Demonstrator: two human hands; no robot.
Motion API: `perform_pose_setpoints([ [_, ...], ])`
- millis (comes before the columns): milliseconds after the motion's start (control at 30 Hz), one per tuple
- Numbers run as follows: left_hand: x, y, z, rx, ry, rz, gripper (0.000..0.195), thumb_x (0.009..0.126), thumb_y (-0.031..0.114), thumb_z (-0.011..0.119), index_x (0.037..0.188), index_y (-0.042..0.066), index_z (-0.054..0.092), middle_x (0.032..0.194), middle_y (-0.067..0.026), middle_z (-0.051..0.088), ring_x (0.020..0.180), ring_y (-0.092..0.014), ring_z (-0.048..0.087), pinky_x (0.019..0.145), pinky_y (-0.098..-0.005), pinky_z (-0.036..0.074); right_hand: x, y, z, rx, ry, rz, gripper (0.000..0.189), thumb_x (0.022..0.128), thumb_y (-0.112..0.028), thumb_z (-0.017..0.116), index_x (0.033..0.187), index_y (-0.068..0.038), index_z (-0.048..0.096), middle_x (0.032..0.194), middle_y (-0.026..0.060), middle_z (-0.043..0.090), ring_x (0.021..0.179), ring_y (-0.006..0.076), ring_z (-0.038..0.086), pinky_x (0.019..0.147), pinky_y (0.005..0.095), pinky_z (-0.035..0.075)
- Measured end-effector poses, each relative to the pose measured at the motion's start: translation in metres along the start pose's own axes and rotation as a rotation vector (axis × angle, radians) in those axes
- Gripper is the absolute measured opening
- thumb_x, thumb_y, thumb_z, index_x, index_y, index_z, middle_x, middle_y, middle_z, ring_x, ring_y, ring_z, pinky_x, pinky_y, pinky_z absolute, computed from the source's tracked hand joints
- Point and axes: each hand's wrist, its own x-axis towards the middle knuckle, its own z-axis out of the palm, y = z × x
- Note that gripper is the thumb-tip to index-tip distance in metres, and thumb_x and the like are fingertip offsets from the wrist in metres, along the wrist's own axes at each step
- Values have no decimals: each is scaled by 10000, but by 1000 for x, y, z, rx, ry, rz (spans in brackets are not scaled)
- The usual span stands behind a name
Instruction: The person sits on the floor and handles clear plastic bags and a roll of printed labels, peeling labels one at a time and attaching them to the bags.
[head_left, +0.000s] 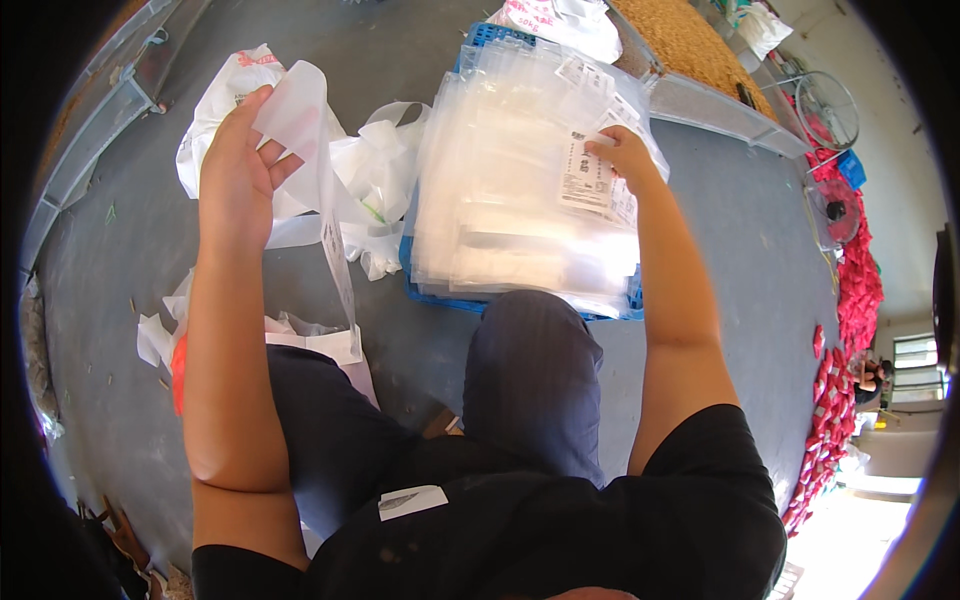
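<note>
A broad stack of clear plastic bags (510, 172) lies on a blue plastic crate (442, 302) in front of my knees. Printed labels (587, 176) show along the stack's right side. My right hand (626, 159) rests there, its thumb and fingertips pinching the top edge of one label. Raised at the left, my left hand (255, 154) has its fingers spread behind and beside a strip of translucent white backing (300, 112). The strip hangs down past the wrist, with printing on its lower part. Whether the fingers grip it is hard to tell.
White plastic sacks (217, 112) and crumpled white bags (379, 165) lie on the grey floor left of the crate. Another white sack (570, 26) is behind it. Metal-framed trays of yellow-brown material (697, 52), a fan (834, 210) and many red packets (832, 397) stand further right, near a person (870, 381).
</note>
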Motion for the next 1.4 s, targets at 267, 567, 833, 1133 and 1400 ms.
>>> perform_pose_setpoints([
  [267, 5, -3, -1, -32, -3, -10, 372, 841, 262, 519, 1121, 21, 483, 1098, -89, 556, 941, -207, 584, 779, -320, 461, 2, 1, 42, -682, 141, 18, 598, 666, -428, 686, 1116, -69, 524, 1154, 113, 513, 953, 242, 560, 779, 373, 450],
  [567, 6, -5, -1, -41, -7, -24, 357, 840, 250, 523, 1109, 17, 497, 1092, -97, 566, 933, -212, 591, 772, -313, 464, -11, -8, 53, -1083, 404, -327, 793, 775, -554, 506, 1313, -10, 298, 1364, 125, 300, 1268, 261, 258, 993, 440, 269],
  [833, 5, -3, -4, -49, -11, -24, 359, 846, 248, 517, 1120, 17, 488, 1099, -95, 565, 953, -220, 584, 801, -324, 454, -10, 30, 88, -874, 152, -364, 755, 854, -577, 330, 1366, -35, 210, 1420, 136, 208, 1325, 243, 164, 1075, 392, 114],
  [1133, 0, 1, -11, -45, -96, 2, 384, 835, 249, 543, 1130, 13, 473, 1091, -91, 546, 972, -216, 570, 810, -334, 447, -94, -15, 37, -42, -124, -507, 175, 749, -181, 682, 889, -93, 625, 948, 10, 569, 927, 143, 508, 775, 277, 420],
  [1400, 2, -4, -15, -68, -135, 44, 414, 834, 241, 540, 1155, -7, 461, 1137, -95, 496, 978, -238, 560, 818, -358, 448, -131, 16, 81, -332, -201, -540, 143, 682, -166, 708, 771, -74, 644, 800, 44, 578, 812, 213, 521, 746, 313, 413],
])
